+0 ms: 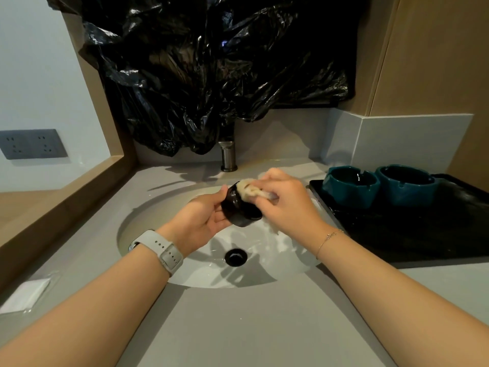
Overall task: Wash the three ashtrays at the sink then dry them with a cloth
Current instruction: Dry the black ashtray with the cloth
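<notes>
Your left hand (202,217) grips the dark ashtray (239,207) over the sink (148,221), while your right hand (287,201) pinches the cloth (248,190) against it.

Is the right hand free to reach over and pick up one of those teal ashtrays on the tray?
Probably not yet: the right hand grips a cloth against the dark ashtray. The path to the teal ashtrays looks unobstructed.

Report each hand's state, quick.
Left hand: holding the dark ashtray over the sink.
Right hand: gripping the cloth against it.
</notes>
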The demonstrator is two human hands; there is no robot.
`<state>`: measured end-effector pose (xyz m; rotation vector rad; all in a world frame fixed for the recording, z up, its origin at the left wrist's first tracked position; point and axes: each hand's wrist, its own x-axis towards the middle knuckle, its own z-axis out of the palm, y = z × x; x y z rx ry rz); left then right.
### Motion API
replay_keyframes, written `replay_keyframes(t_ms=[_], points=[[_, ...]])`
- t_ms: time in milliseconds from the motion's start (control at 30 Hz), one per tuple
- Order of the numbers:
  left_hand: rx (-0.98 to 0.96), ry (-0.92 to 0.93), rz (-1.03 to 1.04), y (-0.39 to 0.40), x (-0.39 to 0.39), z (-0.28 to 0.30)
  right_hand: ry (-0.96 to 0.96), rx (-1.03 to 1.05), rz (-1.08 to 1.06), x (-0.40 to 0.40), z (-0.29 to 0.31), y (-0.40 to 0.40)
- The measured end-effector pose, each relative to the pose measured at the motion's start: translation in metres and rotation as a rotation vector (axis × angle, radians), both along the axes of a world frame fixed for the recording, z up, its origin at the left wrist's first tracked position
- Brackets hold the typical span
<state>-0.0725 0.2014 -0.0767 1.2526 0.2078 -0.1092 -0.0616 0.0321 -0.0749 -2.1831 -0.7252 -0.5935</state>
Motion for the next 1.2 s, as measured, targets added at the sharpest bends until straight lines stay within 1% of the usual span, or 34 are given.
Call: replay_keyframes(t_ms=[33,100,133,233,267,300,333,367,467,533,567,600,667,700,767,800,867,900,933,967,1033,1067,1133,1167,1200], points=[[-0.007,0.002,0.015,0.002,0.001,-0.001,0.042,0.013,0.096,-0.003,-0.001,0.003],[-0.02,0.008,0.043,0.006,0.002,0.0,0.167,0.006,0.162,-0.005,-0.003,0.003],[-0.019,0.013,0.054,0.007,0.002,0.0,0.214,-0.032,0.129,-0.004,-0.002,0.0],[-0.031,0.022,0.07,0.009,0.002,0.002,0.268,-0.231,-0.073,0.003,0.0,-0.014],[-0.06,0.025,0.069,0.01,0.001,0.004,0.249,-0.256,-0.139,0.006,0.002,-0.019],[-0.101,0.028,0.066,0.011,0.0,0.006,0.213,-0.236,-0.189,0.01,0.002,-0.022],[-0.142,0.026,0.062,0.011,-0.001,0.008,0.183,-0.157,-0.215,0.013,0.004,-0.025],[-0.169,0.018,0.057,0.013,-0.001,0.01,0.165,-0.035,-0.219,0.013,0.006,-0.026],[-0.172,0.0,0.021,0.013,-0.002,0.011,0.103,0.298,-0.19,0.009,0.011,-0.024],[-0.128,-0.004,-0.028,0.011,-0.003,0.01,0.062,0.416,-0.089,0.002,0.014,-0.019],[-0.101,-0.009,-0.046,0.01,-0.004,0.01,0.052,0.421,-0.012,-0.001,0.013,-0.017],[-0.077,-0.02,-0.051,0.008,-0.005,0.009,0.036,0.364,0.055,-0.004,0.011,-0.015],[-0.009,-0.059,-0.024,0.007,-0.005,0.008,-0.014,0.143,0.122,-0.007,0.003,-0.009],[0.045,-0.079,0.001,0.006,-0.004,0.006,-0.001,0.093,0.148,-0.006,-0.003,-0.006],[0.132,-0.111,0.032,0.003,-0.003,0.004,0.072,0.152,0.136,-0.002,-0.007,-0.002],[0.158,-0.13,0.034,0.001,-0.004,0.003,0.082,0.187,0.085,0.002,-0.007,-0.002],[0.225,-0.172,0.045,-0.005,-0.005,0.0,0.072,0.107,-0.071,0.01,-0.007,-0.004],[0.263,-0.189,0.068,-0.006,-0.006,-0.001,0.06,0.047,-0.097,0.011,-0.007,-0.004],[0.285,-0.194,0.1,-0.007,-0.005,-0.002,0.055,0.017,-0.069,0.011,-0.008,-0.004],[0.28,-0.183,0.138,-0.006,-0.004,-0.002,0.056,0.023,0.009,0.009,-0.008,-0.003],[0.238,-0.135,0.21,-0.003,-0.003,-0.001,0.053,0.007,0.155,0.001,-0.01,-0.003],[0.235,-0.114,0.235,0.0,-0.002,0.001,0.046,-0.027,0.193,0.0,-0.012,-0.003],[0.248,-0.093,0.247,0.001,-0.002,0.004,0.01,-0.069,0.203,-0.001,-0.013,-0.003],[0.255,-0.092,0.232,-0.001,-0.003,0.005,-0.017,-0.04,0.193,-0.001,-0.012,-0.002],[0.275,-0.095,0.213,-0.005,-0.004,0.005,-0.027,0.033,0.178,0.0,-0.011,-0.001]])
